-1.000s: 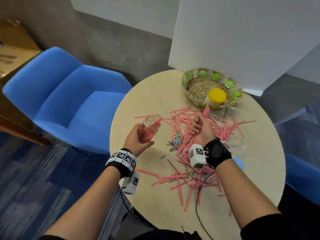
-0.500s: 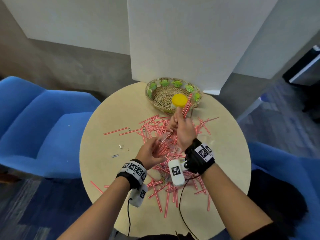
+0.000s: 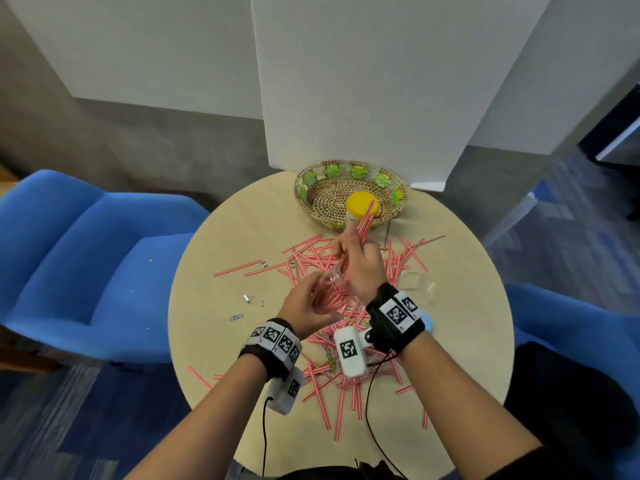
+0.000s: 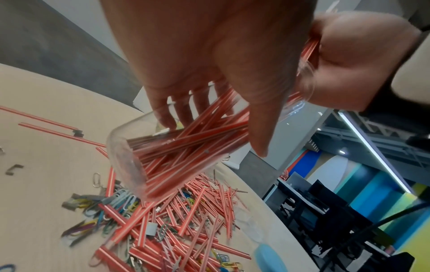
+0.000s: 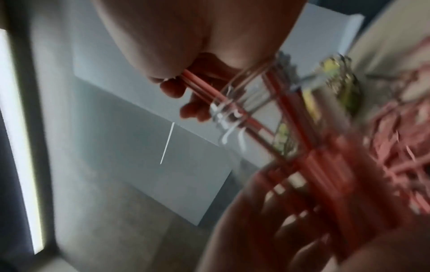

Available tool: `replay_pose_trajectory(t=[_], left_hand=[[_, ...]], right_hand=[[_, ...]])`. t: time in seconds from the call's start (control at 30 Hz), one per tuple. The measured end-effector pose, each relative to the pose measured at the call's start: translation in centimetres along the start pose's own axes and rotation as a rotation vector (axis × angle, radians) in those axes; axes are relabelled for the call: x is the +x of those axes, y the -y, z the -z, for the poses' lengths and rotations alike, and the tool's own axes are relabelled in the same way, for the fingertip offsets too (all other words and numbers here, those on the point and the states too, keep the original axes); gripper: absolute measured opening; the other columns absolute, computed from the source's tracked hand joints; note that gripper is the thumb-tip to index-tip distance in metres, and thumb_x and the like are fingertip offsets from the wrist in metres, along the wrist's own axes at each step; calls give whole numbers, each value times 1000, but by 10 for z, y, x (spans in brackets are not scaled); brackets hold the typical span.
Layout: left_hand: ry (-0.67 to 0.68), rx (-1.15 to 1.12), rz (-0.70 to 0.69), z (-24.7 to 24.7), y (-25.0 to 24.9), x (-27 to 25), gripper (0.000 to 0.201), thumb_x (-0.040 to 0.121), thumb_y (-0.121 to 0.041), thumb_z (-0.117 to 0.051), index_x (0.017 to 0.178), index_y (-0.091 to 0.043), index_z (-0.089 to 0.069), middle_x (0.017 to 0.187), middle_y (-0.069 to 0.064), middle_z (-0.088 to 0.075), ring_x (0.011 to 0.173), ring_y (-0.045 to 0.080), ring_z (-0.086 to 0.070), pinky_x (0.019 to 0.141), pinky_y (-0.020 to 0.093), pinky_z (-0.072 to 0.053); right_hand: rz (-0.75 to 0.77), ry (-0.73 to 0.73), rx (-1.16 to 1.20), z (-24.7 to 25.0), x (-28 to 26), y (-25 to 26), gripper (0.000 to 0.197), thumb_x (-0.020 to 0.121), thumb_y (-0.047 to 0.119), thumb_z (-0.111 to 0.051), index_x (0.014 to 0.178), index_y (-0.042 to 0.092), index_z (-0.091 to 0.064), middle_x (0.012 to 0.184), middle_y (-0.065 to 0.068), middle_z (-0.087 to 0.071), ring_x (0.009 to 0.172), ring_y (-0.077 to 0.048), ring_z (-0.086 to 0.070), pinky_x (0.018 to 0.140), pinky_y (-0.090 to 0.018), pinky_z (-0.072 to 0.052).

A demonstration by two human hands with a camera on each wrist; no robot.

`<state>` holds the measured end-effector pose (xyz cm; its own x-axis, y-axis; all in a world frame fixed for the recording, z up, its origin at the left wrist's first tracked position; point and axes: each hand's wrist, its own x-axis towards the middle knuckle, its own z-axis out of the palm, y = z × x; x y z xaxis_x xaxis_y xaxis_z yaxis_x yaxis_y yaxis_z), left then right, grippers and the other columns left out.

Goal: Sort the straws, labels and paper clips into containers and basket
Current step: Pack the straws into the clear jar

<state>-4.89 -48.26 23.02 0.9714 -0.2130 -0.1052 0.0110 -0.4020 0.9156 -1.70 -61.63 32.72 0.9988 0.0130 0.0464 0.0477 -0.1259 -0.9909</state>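
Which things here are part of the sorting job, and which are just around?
Job: left hand holding clear jar; right hand holding straws; paper clips; basket; yellow-lidded container.
Around: table; blue chairs; white boards.

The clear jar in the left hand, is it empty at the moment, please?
No, the clear jar gripped by the left hand already holds a bundle of red striped straws.

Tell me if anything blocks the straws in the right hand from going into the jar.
Nothing visible does. The right hand grips a bundle of straws right at the jar, which the left hand holds tilted; the mouth itself is hidden behind the hands.
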Motion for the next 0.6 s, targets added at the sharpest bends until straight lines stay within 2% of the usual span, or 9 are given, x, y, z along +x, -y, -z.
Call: replay_pose_trajectory(t=[0.1,0.17,0.23,0.27,0.33,0.43,0.5,0.53,0.6], left_hand=[[-45,-20,13,10,-1,1,71,67,-26,-92,125,-27,-51,110,-12,-65,96,4,-65,80,13,-48],[-87,-29,31,17,0,1,71,69,-23,-91,126,-27,-48,104,-18,-62,92,-3,-62,79,11,-50],[-102,-40,52,23,2,2,71,68,-26,-91,126,-26,-50,109,-14,-65,97,1,-65,86,25,-57],[-105,-26,59,25,4,2,72,66,-31,-91,126,-25,-51,112,-10,-67,100,7,-67,89,33,-58],[-113,59,49,30,7,2,74,66,-32,-90,128,-23,-51,117,-6,-67,102,12,-68,91,36,-57],[-100,157,23,35,6,1,73,69,-22,-89,130,-18,-50,115,-3,-66,99,15,-67,86,30,-56],[-83,200,28,42,9,1,70,69,-18,-89,128,-19,-52,112,-5,-65,96,13,-66,78,17,-52],[-74,206,44,47,12,0,70,69,-18,-90,128,-19,-52,110,-8,-64,93,9,-65,74,7,-46],[-84,182,77,59,19,-2,72,69,-19,-91,129,-18,-52,104,-14,-61,84,-5,-58,66,0,-42]], right_hand=[[103,63,-258,4,3,-8,31,98,45,-53,80,20,-57,80,0,-61,70,-13,-58,69,-29,-49],[100,64,-351,12,2,-9,21,93,38,-64,85,20,-59,87,1,-59,70,-4,-58,66,-17,-46],[78,42,-362,20,0,-8,21,89,36,-70,86,16,-64,87,4,-60,63,0,-54,61,-11,-43],[68,42,-341,25,-1,-7,23,86,38,-72,86,16,-66,84,4,-64,62,-3,-56,60,-14,-47],[34,69,-259,29,-2,-4,22,82,34,-76,86,14,-69,76,1,-70,63,-9,-65,63,-21,-55],[16,218,-323,22,-1,-7,9,81,18,-80,84,13,-74,75,1,-72,64,-6,-68,62,-22,-54],[26,329,-443,12,1,-10,6,81,20,-79,86,20,-75,80,8,-71,69,0,-66,64,-18,-51],[36,346,-468,9,3,-11,9,82,25,-79,89,22,-75,85,9,-71,73,0,-66,65,-18,-52],[46,316,-440,6,8,-9,15,82,30,-79,93,21,-73,91,8,-70,79,-4,-66,69,-17,-54]])
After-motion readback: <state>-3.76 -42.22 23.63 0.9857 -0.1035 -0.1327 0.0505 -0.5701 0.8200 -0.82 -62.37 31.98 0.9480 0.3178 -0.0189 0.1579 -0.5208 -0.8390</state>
